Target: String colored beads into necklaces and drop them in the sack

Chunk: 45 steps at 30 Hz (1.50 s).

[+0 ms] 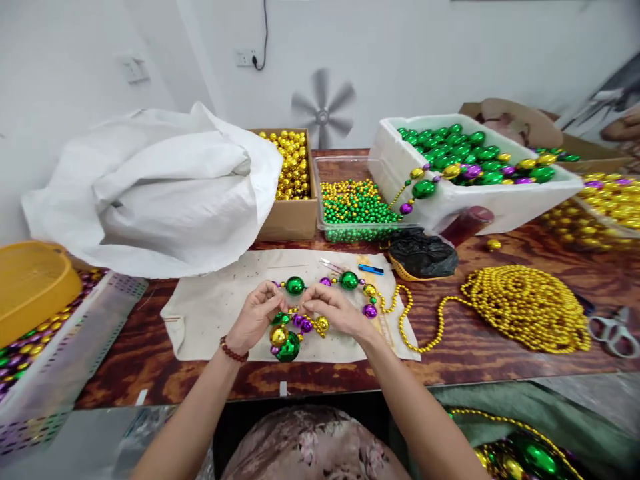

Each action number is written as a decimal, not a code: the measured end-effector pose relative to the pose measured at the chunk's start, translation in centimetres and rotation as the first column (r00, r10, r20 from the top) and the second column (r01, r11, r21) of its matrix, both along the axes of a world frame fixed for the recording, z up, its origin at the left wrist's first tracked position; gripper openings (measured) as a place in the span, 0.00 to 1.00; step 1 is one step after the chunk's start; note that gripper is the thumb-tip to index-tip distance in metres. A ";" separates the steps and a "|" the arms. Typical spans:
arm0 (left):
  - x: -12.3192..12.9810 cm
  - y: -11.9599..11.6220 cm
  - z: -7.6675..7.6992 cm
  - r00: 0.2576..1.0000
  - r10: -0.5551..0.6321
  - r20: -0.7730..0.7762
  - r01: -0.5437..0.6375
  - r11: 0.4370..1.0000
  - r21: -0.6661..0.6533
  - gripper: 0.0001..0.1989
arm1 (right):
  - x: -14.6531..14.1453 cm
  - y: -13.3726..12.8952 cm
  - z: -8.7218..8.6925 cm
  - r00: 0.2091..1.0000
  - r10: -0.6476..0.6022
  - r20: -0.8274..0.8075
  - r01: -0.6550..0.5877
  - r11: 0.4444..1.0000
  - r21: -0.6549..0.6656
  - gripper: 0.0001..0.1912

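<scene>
Over the white cloth [210, 307], my left hand [257, 315] and my right hand [331, 307] face each other a little apart, fingertips pinched. Whatever they grip, perhaps thin thread, is too fine to make out. A bead strand [288, 347] with big green, gold and purple balls lies below and between my hands. More of it runs behind my fingers past a green ball [349, 280] and down to a purple ball [370, 311]. Tweezers-like metal tools [332, 265] and a blue-handled cutter [371, 269] rest beyond my right hand.
A gold bead chain coil [523, 308] lies right, near scissors [616, 331]. Behind stand a carton of gold beads [286, 220], a clear tub of small beads [350, 230] and a foam box [500, 200] of green beads. A white sack [175, 200] bulges left. A fan [323, 117] spins.
</scene>
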<state>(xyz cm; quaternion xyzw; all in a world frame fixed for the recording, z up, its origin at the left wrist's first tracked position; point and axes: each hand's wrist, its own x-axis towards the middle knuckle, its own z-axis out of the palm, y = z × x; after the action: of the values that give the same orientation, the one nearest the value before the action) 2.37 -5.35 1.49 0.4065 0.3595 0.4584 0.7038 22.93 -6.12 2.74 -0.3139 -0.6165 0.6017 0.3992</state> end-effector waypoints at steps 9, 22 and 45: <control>-0.1 0.8 0.6 0.990 -0.046 -0.131 0.054 0.997 0.060 0.15 | -3.2 3.1 1.8 0.915 -0.345 0.210 0.261 0.902 0.345 0.06; 1.2 1.1 -1.3 0.959 0.240 -0.153 -0.245 0.969 -0.014 0.20 | 5.6 12.8 -4.8 0.169 -0.239 0.956 0.247 0.949 0.193 0.10; 1.0 0.3 -1.3 0.868 0.443 -0.226 -0.418 0.896 0.149 0.16 | 1.7 5.5 1.1 0.795 0.093 0.600 -0.292 0.925 0.242 0.18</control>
<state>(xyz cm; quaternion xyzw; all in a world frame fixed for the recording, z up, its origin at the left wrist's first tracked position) 3.42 -5.08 0.19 0.4044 0.5059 0.5644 0.5118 24.63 -0.59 3.80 -0.3467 -0.8270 0.4067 0.1746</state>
